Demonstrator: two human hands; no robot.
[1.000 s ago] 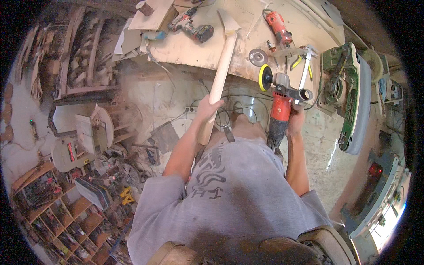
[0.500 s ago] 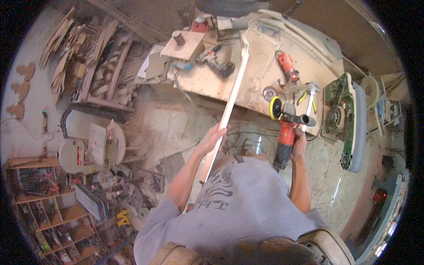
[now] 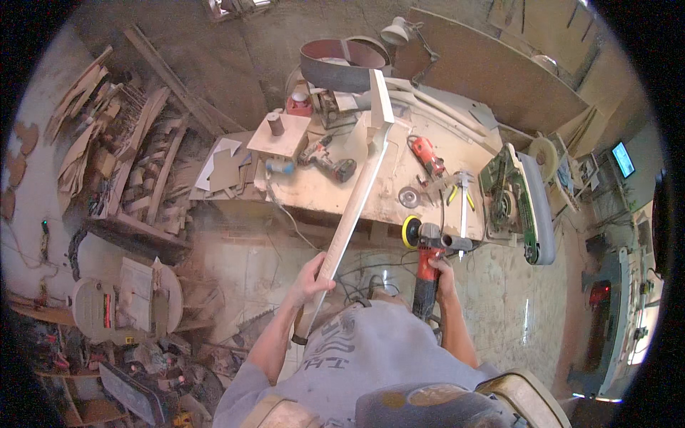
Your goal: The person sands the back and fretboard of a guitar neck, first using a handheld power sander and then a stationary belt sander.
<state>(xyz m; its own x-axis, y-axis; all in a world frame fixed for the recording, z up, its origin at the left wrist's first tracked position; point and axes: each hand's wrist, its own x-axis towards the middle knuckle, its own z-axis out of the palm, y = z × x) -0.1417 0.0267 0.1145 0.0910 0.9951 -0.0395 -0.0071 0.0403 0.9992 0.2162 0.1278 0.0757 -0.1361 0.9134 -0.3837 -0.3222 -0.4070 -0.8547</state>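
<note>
My left hand (image 3: 314, 276) is closed round the lower part of a long, pale wooden guitar neck (image 3: 354, 191). The neck slants up and away from me, its wide headstock reaching over the workbench (image 3: 300, 194). In my right hand (image 3: 444, 274) is a red and black angle grinder (image 3: 428, 265), gripped by its body. A yellow backing pad (image 3: 411, 232) sits on the grinder's head and faces left, toward the neck but apart from it. A black side handle sticks out to the right. My palm and some fingers are hidden behind the tool.
On the bench lie a cordless drill (image 3: 328, 158), a red power tool (image 3: 426, 155), a caliper (image 3: 464, 203) and yellow-handled pliers (image 3: 452, 194). A green belt sander (image 3: 528, 207) stands to the right. Wood offcuts (image 3: 139, 153) fill a rack at the left. Cables trail on the floor.
The view has tilted up, showing more of the bench's far side. The neck has turned, so more of its broad face shows. Both hands keep their hold on the neck and grinder.
</note>
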